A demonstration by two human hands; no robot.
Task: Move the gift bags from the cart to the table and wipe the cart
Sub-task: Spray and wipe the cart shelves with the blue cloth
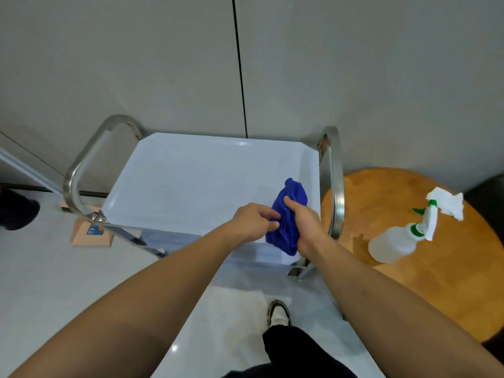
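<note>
A steel cart with a white top tray (pixel 191 181) stands in front of me against a grey wall. Over the tray's near right corner both my hands hold a bunched blue cloth (pixel 289 214). My right hand (pixel 302 225) grips the cloth along its right side. My left hand (pixel 253 219) pinches its left edge with curled fingers. No gift bags show on the cart's top tray. A round wooden table (pixel 409 274) stands to the right of the cart.
On the wooden table lie a clear spray bottle with a green and white nozzle (pixel 401 241) and a crumpled white tissue (pixel 447 203). The cart's steel handles (pixel 336 181) rise at both ends. An orange box (pixel 91 234) sits on the floor at left. My shoe (pixel 278 313) is below.
</note>
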